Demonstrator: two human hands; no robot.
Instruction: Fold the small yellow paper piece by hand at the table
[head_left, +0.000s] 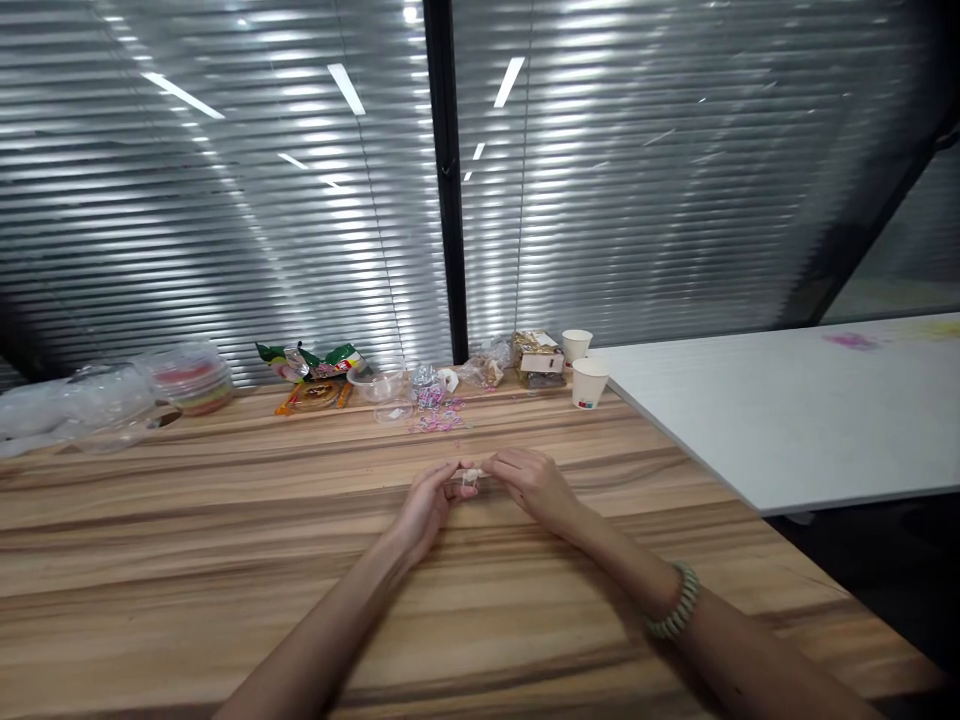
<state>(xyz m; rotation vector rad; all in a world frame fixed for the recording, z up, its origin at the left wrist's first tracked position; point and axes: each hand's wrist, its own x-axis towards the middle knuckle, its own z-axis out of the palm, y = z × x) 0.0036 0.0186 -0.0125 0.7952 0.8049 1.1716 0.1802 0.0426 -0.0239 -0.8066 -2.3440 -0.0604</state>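
Both forearms point(337, 615) are stretched over the wood-grain table point(187, 590); well in from its far edge a small whitish figure point(470, 477) is pinched by the left hand point(426, 508), and the bent right hand point(538, 488) is held at its side, whether grasping cannot be told. The far edge is backed by venetian blinds point(247, 200); print on the nearer paper cup point(590, 382) is unreadably small

No text can be read. The front cup point(590, 382), by the tabletop's point(225, 520) far right corner, bears a coloured mark low on its side, too small to make out. Along the far edge, the green packet point(307, 363) has blurred print, and the box point(538, 360) shows an illegible pale label point(541, 363).
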